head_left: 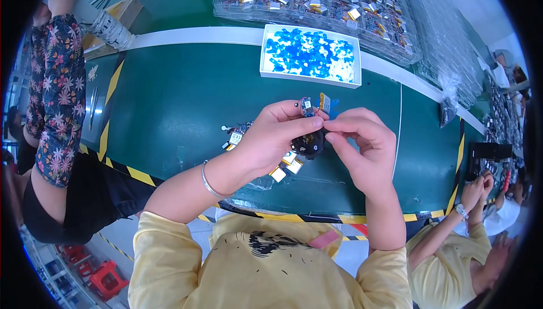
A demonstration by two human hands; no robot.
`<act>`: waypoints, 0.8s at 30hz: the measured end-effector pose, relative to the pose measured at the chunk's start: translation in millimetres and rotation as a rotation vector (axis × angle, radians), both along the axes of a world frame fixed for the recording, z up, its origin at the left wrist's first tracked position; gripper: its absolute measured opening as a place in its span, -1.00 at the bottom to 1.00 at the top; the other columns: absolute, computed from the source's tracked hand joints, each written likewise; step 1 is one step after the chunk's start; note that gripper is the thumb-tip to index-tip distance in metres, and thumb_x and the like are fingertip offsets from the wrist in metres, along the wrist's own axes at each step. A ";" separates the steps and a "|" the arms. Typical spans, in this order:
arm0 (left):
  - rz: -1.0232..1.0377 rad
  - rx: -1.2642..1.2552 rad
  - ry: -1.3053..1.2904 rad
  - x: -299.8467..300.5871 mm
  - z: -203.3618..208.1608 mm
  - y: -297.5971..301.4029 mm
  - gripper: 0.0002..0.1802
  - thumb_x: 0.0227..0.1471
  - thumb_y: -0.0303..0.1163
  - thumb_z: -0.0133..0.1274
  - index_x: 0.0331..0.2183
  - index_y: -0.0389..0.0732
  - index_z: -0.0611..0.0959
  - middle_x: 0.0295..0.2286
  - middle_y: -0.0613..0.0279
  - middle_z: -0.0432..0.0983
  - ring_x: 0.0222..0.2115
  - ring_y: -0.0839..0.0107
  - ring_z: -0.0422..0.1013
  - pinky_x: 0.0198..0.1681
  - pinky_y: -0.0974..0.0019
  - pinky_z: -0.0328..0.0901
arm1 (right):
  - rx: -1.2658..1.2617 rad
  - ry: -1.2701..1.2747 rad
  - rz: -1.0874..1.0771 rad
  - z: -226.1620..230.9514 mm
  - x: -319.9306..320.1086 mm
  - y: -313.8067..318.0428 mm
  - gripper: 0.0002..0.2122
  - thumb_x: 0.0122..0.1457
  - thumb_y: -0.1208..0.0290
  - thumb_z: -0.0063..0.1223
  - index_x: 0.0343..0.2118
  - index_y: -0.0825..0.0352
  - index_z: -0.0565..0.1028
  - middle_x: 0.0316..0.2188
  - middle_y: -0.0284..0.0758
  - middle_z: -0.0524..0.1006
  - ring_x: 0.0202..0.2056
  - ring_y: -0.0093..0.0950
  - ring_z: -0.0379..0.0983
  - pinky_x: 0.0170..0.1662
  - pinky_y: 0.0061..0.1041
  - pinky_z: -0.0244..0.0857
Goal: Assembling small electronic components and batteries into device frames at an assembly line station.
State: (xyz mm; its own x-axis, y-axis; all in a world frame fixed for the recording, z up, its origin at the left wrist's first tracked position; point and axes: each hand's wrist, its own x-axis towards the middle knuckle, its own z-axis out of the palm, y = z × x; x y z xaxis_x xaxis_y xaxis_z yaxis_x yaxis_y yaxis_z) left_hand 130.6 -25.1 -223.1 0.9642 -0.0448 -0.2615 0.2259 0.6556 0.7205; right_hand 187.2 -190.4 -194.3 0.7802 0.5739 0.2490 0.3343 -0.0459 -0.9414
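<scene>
Over the green bench, my left hand (261, 144) grips a dark, rounded housing (308, 146) between thumb and fingers. At its top a small circuit board (307, 106) sticks up, and beside that stands a silver-and-yellow pouch battery (324, 102). A bit of blue film (335, 104) shows behind the battery. My right hand (366, 145) is closed in a pinch at the housing's right side, just below the battery; what its fingertips hold is too small to make out. Behind my left wrist lie several boards with batteries (278, 174), partly hidden by the hand.
A white box (305, 78) of blue and white film pieces stands beyond my hands. Clear trays (334, 23) of battery boards are stacked farther back. Yellow-black tape (317, 218) edges the bench (186, 94). Co-workers' arms show at left (61, 99) and right (438, 232).
</scene>
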 end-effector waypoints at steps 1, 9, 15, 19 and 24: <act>-0.010 -0.028 0.003 -0.4 0.5 1.4 -0.85 -0.01 -0.50 0.05 -0.31 -0.26 0.59 -0.36 0.23 0.52 -0.35 0.50 0.45 -0.21 0.40 0.34 | 0.000 0.000 0.002 2.0 -1.0 0.9 -0.81 -0.09 0.74 0.09 -0.36 0.40 0.55 -0.43 -0.31 0.49 -0.44 -0.58 0.46 -0.37 -0.68 0.36; 0.004 -0.008 -0.011 -1.6 3.9 2.2 -0.85 -0.05 -0.51 0.09 -0.33 -0.26 0.58 -0.39 0.24 0.53 -0.37 0.51 0.45 -0.26 0.42 0.36 | -0.050 0.133 0.047 3.8 -1.8 -0.2 -0.88 -0.07 0.75 0.07 -0.43 0.46 0.45 -0.43 -0.34 0.43 -0.39 -0.62 0.36 -0.34 -0.65 0.27; -0.111 0.038 0.051 -1.6 9.4 3.6 -0.87 -0.05 -0.49 0.10 -0.36 -0.29 0.58 -0.44 0.22 0.52 -0.47 0.44 0.47 -0.35 0.37 0.39 | -0.030 0.187 0.035 -2.2 4.8 -2.7 -0.94 0.02 0.68 -0.02 -0.42 0.42 0.40 -0.48 -0.43 0.36 -0.45 -0.70 0.28 -0.38 -0.74 0.16; -0.093 0.017 0.082 -0.5 7.4 3.1 -0.88 -0.04 -0.48 0.10 -0.38 -0.28 0.57 -0.47 0.21 0.51 -0.50 0.41 0.48 -0.39 0.35 0.40 | -0.090 0.141 -0.081 -9.9 13.0 -5.3 -0.95 0.01 0.67 -0.02 -0.45 0.42 0.41 -0.53 -0.42 0.35 -0.49 -0.67 0.29 -0.41 -0.72 0.17; -0.018 -0.010 0.049 -0.1 9.6 7.0 -0.91 -0.03 -0.46 0.10 -0.41 -0.24 0.54 -0.52 0.22 0.48 -0.52 0.42 0.47 -0.41 0.35 0.40 | -0.593 -0.300 0.049 -9.8 20.5 -9.2 -0.95 -0.05 0.68 0.01 -0.49 0.42 0.48 -0.58 -0.30 0.39 -0.52 -0.49 0.37 -0.45 -0.62 0.24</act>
State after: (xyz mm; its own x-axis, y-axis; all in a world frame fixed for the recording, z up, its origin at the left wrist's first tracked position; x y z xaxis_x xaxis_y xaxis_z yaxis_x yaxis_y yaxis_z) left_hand 130.5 -18.1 -213.6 0.9492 -0.0645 -0.3079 0.2724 0.6580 0.7021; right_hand 207.8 -199.6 -204.1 0.6958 0.7134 0.0828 0.5928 -0.5054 -0.6270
